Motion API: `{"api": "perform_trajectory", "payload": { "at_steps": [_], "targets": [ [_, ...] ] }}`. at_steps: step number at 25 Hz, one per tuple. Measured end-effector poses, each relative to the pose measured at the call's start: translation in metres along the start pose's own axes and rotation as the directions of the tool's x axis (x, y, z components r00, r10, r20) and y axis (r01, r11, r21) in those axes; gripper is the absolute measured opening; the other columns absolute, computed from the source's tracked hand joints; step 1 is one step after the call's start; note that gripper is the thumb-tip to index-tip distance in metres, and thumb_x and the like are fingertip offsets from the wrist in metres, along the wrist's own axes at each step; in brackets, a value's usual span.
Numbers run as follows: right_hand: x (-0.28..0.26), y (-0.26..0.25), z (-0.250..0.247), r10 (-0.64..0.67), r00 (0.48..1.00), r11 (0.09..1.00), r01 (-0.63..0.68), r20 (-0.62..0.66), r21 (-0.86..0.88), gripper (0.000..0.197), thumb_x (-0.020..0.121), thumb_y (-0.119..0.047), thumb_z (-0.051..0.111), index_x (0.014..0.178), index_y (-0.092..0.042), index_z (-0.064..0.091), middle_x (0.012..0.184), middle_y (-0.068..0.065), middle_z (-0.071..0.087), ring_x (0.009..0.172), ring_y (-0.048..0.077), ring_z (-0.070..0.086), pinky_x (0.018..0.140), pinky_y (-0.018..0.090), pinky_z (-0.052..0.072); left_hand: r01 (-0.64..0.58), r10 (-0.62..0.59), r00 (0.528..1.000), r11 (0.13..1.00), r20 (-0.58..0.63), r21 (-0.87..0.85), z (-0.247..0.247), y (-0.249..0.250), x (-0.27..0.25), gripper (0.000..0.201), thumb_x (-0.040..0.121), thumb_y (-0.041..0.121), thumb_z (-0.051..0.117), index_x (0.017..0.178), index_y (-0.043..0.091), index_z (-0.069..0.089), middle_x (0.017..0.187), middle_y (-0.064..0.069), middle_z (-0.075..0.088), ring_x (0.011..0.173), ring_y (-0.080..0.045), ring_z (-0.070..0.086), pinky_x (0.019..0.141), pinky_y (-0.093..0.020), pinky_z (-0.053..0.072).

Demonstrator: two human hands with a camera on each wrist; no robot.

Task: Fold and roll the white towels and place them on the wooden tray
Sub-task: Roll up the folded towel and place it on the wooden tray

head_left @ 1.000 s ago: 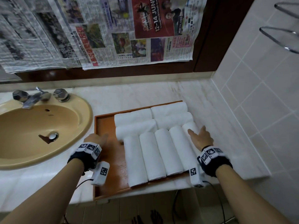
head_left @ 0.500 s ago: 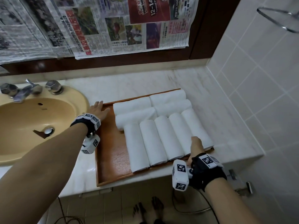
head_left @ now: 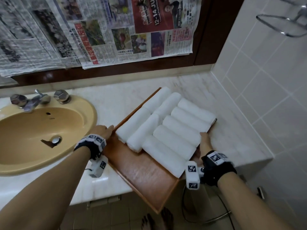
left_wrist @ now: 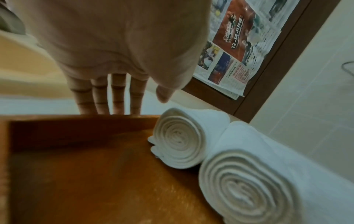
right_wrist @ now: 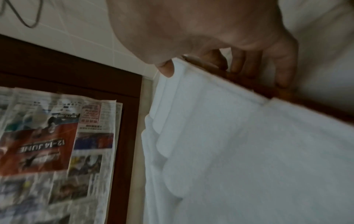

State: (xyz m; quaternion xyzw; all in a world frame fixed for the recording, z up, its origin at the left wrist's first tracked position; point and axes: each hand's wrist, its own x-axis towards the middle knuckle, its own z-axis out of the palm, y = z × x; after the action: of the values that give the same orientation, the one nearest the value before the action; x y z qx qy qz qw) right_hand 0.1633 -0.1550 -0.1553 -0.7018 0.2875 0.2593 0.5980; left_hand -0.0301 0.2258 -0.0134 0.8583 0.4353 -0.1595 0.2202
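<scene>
The wooden tray (head_left: 142, 171) lies askew on the marble counter, its bare end jutting past the front edge. Several rolled white towels (head_left: 172, 130) fill its far half. My left hand (head_left: 103, 131) is at the tray's left rim. In the left wrist view, the left hand (left_wrist: 136, 97) has straight fingers reaching down outside the rim (left_wrist: 86, 119), thumb free, beside a towel roll (left_wrist: 178, 139). My right hand (head_left: 205, 141) grips the opposite rim. The right wrist view shows the right hand (right_wrist: 212, 58) with fingers curled under the rim (right_wrist: 268, 91) and thumb against the towels (right_wrist: 249, 151).
A yellow sink (head_left: 41, 130) with a metal tap (head_left: 33, 100) lies left of the tray. Newspaper (head_left: 116, 39) hangs on the back wall. A tiled wall (head_left: 265, 80) bounds the counter (head_left: 224, 130) on the right, with a metal rack (head_left: 282, 25) above. Bare feet show below.
The tray has swung counter-clockwise, so its empty end now overhangs the counter front. My right hand shifted from the front corner to the rim by the towel ends. My left hand stayed on the left rim.
</scene>
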Motion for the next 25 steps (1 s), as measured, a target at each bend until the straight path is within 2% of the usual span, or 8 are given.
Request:
{"api": "perform_trajectory", "payload": {
  "at_steps": [3, 5, 10, 16, 19, 22, 23, 25],
  "targets": [
    [-0.01, 0.01, 0.007, 0.002, 1.0, 0.996, 0.0, 0.019, -0.09, 0.093, 0.045, -0.084, 0.057, 0.117, -0.026, 0.063, 0.123, 0.006, 0.064, 0.11, 0.034, 0.061, 0.099, 0.05, 0.045, -0.058, 0.056, 0.998, 0.996, -0.029, -0.068, 0.011, 0.011, -0.012, 0.048, 0.102, 0.043, 0.036, 0.116, 0.008, 0.066, 0.124, -0.015, 0.062, 0.109, -0.033, 0.057, 0.085, -0.031, 0.041],
    [-0.019, -0.001, 0.01, 0.013, 0.999, 0.996, -0.01, 0.03, -0.087, 0.096, 0.038, -0.084, 0.06, 0.116, -0.028, 0.064, 0.125, 0.006, 0.062, 0.11, 0.034, 0.06, 0.099, 0.051, 0.045, -0.03, 0.028, 0.999, 0.995, -0.028, -0.093, 0.012, 0.018, -0.016, 0.049, 0.101, 0.045, 0.038, 0.11, 0.007, 0.068, 0.116, -0.016, 0.065, 0.099, -0.033, 0.059, 0.08, -0.03, 0.043],
    [-0.104, -0.062, 0.014, -0.014, 0.999, 1.0, 0.014, 0.031, 0.01, 0.068, 0.04, -0.058, 0.065, 0.096, -0.021, 0.064, 0.107, 0.012, 0.067, 0.098, 0.033, 0.064, 0.096, 0.047, 0.048, -0.065, 0.065, 0.998, 0.992, -0.008, -0.109, 0.014, 0.024, -0.025, 0.041, 0.096, 0.047, 0.049, 0.093, 0.012, 0.069, 0.095, -0.011, 0.065, 0.083, -0.024, 0.054, 0.074, -0.028, 0.041],
    [-0.011, -0.075, -0.007, 0.018, 0.993, 0.999, -0.022, 0.115, 0.035, 0.099, 0.015, -0.066, 0.076, 0.105, -0.025, 0.069, 0.108, 0.008, 0.071, 0.095, 0.038, 0.067, 0.092, 0.054, 0.048, -0.028, 0.027, 1.0, 0.992, -0.008, -0.127, 0.026, 0.051, -0.037, 0.037, 0.096, 0.043, 0.052, 0.095, 0.012, 0.072, 0.096, -0.009, 0.066, 0.081, -0.023, 0.053, 0.073, -0.027, 0.038],
    [-0.039, -0.113, -0.018, -0.01, 0.978, 0.998, -0.004, 0.21, 0.063, 0.083, 0.035, -0.054, 0.079, 0.11, -0.02, 0.069, 0.109, 0.012, 0.07, 0.097, 0.038, 0.067, 0.092, 0.054, 0.05, 0.011, -0.01, 1.0, 0.982, 0.01, -0.19, 0.037, 0.075, -0.045, 0.033, 0.095, 0.042, 0.053, 0.095, 0.014, 0.07, 0.091, -0.005, 0.062, 0.079, -0.021, 0.052, 0.073, -0.027, 0.038],
    [-0.068, -0.157, -0.035, -0.127, 0.942, 0.991, 0.104, 0.309, 0.089, 0.047, 0.074, -0.042, 0.067, 0.109, -0.011, 0.067, 0.101, 0.012, 0.07, 0.085, 0.032, 0.066, 0.076, 0.037, 0.054, 0.044, -0.035, 0.999, 0.964, 0.037, -0.264, 0.049, 0.104, -0.053, 0.036, 0.095, 0.042, 0.054, 0.102, 0.01, 0.07, 0.094, -0.006, 0.063, 0.083, -0.022, 0.053, 0.075, -0.027, 0.039],
    [-0.064, -0.165, -0.042, -0.128, 0.933, 0.992, 0.113, 0.336, 0.063, 0.045, 0.079, -0.043, 0.065, 0.111, -0.011, 0.065, 0.099, 0.011, 0.069, 0.084, 0.03, 0.065, 0.074, 0.036, 0.053, 0.048, -0.035, 0.998, 0.956, 0.049, -0.29, 0.054, 0.114, -0.056, 0.037, 0.095, 0.042, 0.054, 0.104, 0.009, 0.07, 0.098, -0.008, 0.065, 0.084, -0.023, 0.054, 0.075, -0.027, 0.039],
    [-0.045, -0.175, -0.054, -0.158, 0.951, 0.955, 0.216, 0.267, -0.206, 0.078, 0.069, -0.06, 0.07, 0.13, -0.014, 0.055, 0.121, 0.011, 0.062, 0.105, 0.03, 0.06, 0.09, 0.043, 0.049, 0.043, -0.02, 0.997, 0.937, 0.07, -0.345, 0.065, 0.138, -0.062, 0.037, 0.095, 0.041, 0.055, 0.109, 0.01, 0.069, 0.106, -0.012, 0.068, 0.087, -0.025, 0.054, 0.077, -0.027, 0.039]
  ]
}}
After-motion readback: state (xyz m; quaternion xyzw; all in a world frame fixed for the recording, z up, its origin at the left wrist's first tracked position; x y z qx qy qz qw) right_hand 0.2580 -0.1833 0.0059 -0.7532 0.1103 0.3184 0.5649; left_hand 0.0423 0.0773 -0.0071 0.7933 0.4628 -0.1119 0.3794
